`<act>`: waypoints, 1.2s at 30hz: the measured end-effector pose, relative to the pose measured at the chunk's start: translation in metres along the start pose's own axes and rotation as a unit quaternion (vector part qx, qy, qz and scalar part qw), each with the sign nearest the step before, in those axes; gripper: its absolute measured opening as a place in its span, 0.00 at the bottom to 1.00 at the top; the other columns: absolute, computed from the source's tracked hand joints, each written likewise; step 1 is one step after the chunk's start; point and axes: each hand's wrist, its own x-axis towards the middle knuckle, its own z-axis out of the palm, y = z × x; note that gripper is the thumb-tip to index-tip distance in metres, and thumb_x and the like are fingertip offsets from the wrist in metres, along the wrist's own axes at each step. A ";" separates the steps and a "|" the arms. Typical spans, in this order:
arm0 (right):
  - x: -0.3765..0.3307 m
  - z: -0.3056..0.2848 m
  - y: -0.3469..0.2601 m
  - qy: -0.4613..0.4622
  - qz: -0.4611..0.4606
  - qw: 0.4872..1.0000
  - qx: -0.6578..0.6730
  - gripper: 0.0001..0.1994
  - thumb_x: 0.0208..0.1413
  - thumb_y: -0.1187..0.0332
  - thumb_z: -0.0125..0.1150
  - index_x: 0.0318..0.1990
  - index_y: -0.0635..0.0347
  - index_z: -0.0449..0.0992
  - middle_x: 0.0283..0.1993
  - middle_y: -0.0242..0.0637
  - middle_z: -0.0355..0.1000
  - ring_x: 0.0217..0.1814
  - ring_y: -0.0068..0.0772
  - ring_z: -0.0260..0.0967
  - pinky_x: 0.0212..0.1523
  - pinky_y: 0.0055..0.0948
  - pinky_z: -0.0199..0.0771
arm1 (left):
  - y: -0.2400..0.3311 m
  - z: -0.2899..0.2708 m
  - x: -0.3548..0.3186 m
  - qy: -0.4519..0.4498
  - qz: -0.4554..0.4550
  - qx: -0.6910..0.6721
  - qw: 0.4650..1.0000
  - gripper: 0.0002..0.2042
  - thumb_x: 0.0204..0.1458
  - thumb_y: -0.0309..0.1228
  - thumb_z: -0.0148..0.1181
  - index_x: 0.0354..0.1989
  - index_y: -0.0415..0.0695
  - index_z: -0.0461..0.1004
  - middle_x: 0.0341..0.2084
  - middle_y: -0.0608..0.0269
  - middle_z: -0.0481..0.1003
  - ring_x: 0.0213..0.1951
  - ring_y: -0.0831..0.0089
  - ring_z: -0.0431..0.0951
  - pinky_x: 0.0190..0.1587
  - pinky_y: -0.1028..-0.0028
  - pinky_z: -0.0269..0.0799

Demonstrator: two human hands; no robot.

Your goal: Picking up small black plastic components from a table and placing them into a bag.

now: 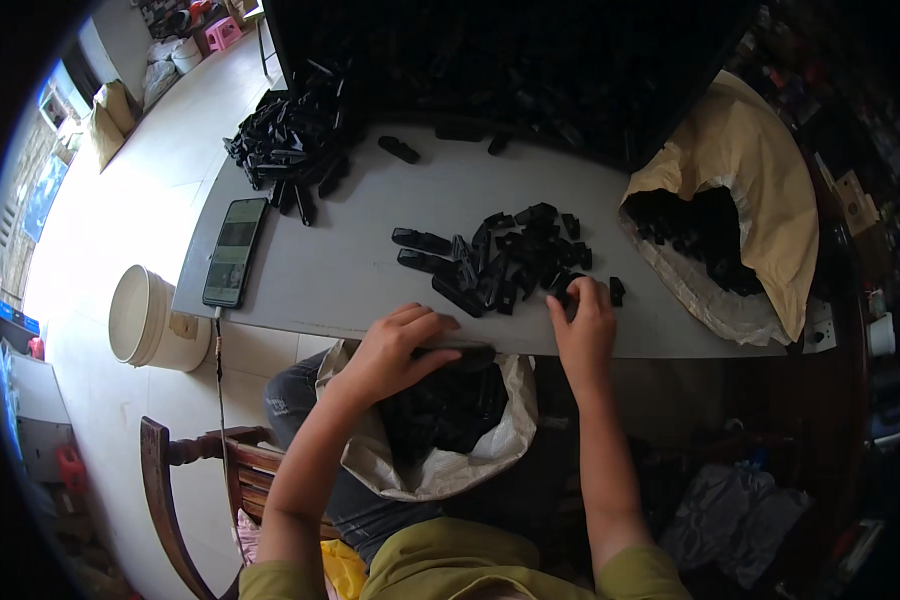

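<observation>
1. So from my remote seat, the landmark is the loose pile of black plastic pieces [535, 250] on the grey table [335, 220].
2. Left hand [400, 350] is on the near-left side of the pile, thumb and fingers pinching a long dark piece [478, 352].
3. Right hand [586, 325] is at the pile's near-right edge, thumb and index close together; honestly can't make out whether they're gripping a part there.
4. Nearer me than the pile: a white sack [518, 405] with more dark stuff inside.
5. Left of the pile: a phone [236, 255]. Far-left: a bigger black heap [290, 140].
6. Right of it: a tan bag [770, 170], dark parts inside.
</observation>
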 end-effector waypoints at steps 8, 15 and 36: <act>-0.019 -0.003 0.000 -0.041 0.125 0.923 0.361 0.15 0.50 0.79 0.61 0.47 0.65 0.71 0.39 0.37 0.71 0.41 0.26 0.71 0.42 0.23 0.69 | 0.002 0.016 0.016 0.082 -0.065 0.195 0.975 0.23 0.43 0.31 0.67 0.50 0.44 0.69 0.32 0.57 0.74 0.36 0.57 0.74 0.38 0.65 0.71; -0.021 -0.016 -0.016 -0.101 -0.018 0.988 0.111 0.13 0.43 0.78 0.67 0.39 0.66 0.76 0.40 0.41 0.73 0.42 0.38 0.73 0.42 0.30 0.73 | -0.004 0.009 -0.007 0.087 -0.138 -0.047 0.985 0.18 0.40 0.25 0.68 0.42 0.41 0.75 0.35 0.56 0.75 0.40 0.56 0.75 0.43 0.67 0.71; -0.015 0.010 -0.049 -0.180 -0.079 0.952 0.235 0.13 0.44 0.71 0.71 0.38 0.65 0.77 0.36 0.38 0.69 0.35 0.34 0.69 0.34 0.29 0.71 | -0.016 -0.005 0.000 0.011 0.046 -0.022 0.999 0.14 0.41 0.22 0.66 0.40 0.39 0.78 0.33 0.55 0.77 0.38 0.59 0.78 0.43 0.66 0.74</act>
